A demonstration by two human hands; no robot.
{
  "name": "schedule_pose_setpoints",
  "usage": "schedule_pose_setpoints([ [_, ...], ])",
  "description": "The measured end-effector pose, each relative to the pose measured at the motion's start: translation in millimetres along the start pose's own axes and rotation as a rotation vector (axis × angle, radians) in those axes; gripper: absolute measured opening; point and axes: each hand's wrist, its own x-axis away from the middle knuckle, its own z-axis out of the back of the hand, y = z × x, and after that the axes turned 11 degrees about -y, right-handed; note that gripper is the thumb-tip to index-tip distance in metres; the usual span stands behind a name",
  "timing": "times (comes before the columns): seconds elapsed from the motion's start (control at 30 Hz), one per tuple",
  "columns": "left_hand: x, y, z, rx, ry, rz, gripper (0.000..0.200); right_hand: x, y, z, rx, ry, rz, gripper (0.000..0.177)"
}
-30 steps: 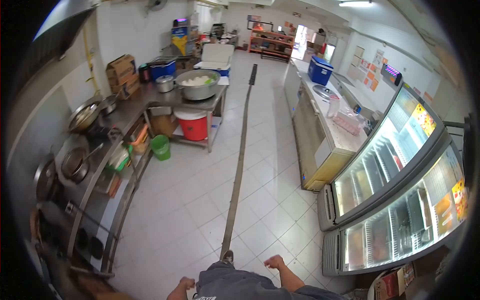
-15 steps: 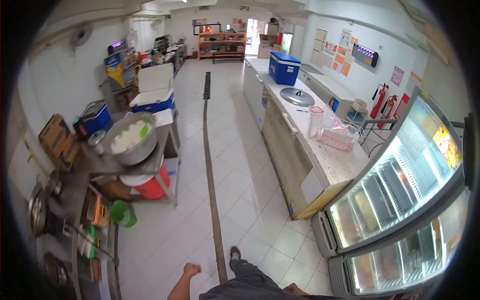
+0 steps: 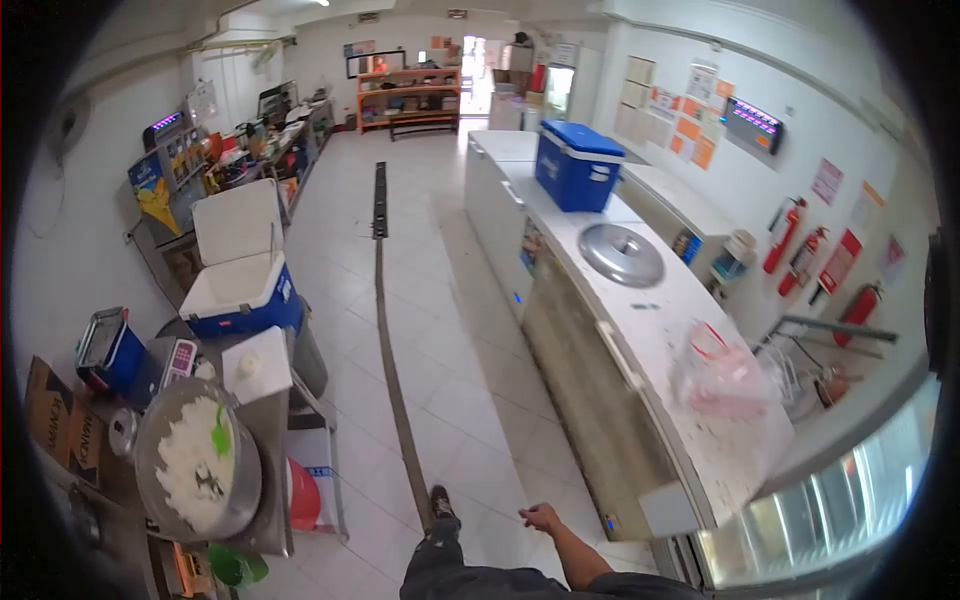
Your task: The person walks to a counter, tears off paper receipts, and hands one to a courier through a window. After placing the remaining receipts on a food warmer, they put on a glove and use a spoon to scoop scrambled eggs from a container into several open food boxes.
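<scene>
Metal pot (image 3: pixel 247 485) now nearer, R hand (image 3: pixel 541 517) fwd (empty, fingers loosely apart), L hand off-frame, can't tell.

One cam, head-worn, very wide lens: edges bow, dark rounded border both sides. Sits at wearer's head height, facing forward and pitched down along the aisle floor (image 3: pixel 450 330). Nearest at bottom edge: wearer's dark clothing (image 3: pixel 500 582), one shoe (image 3: pixel 441 502), right hand (image 3: pixel 541 517) just right of centre. Lower left, close in: counter (image 3: pixel 275 450) and pot (image 3: pixel 243 485), seen from above, into the mouth. Right side: white-topped freezer (image 3: pixel 675 345) runs away from the lens, top face visible. Display fridge (image 3: pixel 820 520) clipped lower right. Orange shelf (image 3: pixel 408 116) at far end, small, near top edge.
</scene>
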Motion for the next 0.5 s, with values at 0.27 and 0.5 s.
schedule_pose_setpoints([
  [0.27, -184.6, 268.9, 414.1, -0.187, 0.291, -0.237, 0.063, -145.4, -44.9, 68.5, -0.086, -0.14, -0.634, 0.063],
  [0.5, -270.2, 516.6, 683.9, 0.391, 0.336, -0.497, 0.029, -286.7, -122.4, 154.8, -0.052, -0.167, -0.588, 0.056],
])
